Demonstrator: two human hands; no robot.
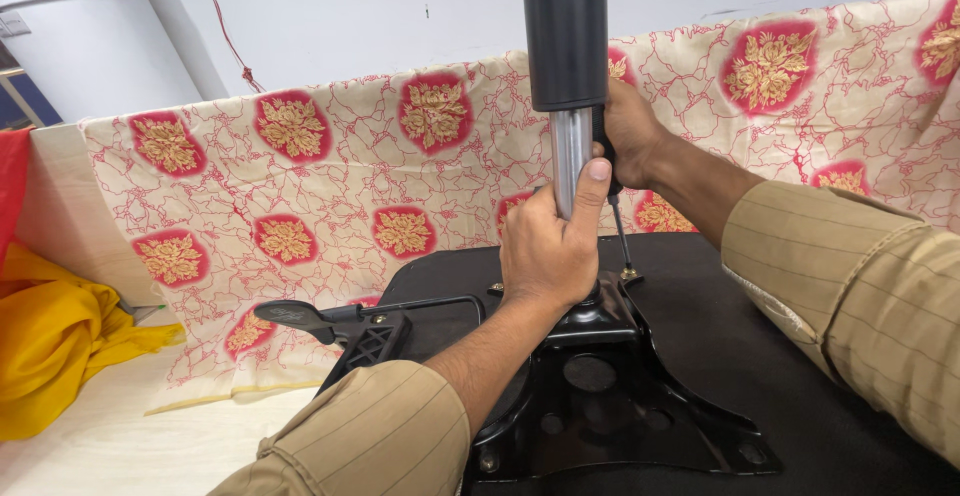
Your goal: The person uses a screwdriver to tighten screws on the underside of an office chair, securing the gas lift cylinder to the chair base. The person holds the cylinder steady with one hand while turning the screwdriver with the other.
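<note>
A black gas-lift cylinder (565,26) with a chrome rod (570,151) stands upright in a black metal mechanism plate (640,406). The plate is fixed to the black underside of a chair seat (730,326). My left hand (548,251) is wrapped around the chrome rod just above the plate, thumb pointing up along it. My right hand (632,134) is behind the rod, closed on the black handle of a screwdriver. Its thin shaft (620,238) slants down to a bolt (630,274) on the plate.
A black adjustment lever (300,314) sticks out to the left of the plate. A cream cloth with red and gold flowers (330,186) drapes the surface behind. Yellow fabric (50,341) lies at the left on a pale tabletop (130,436).
</note>
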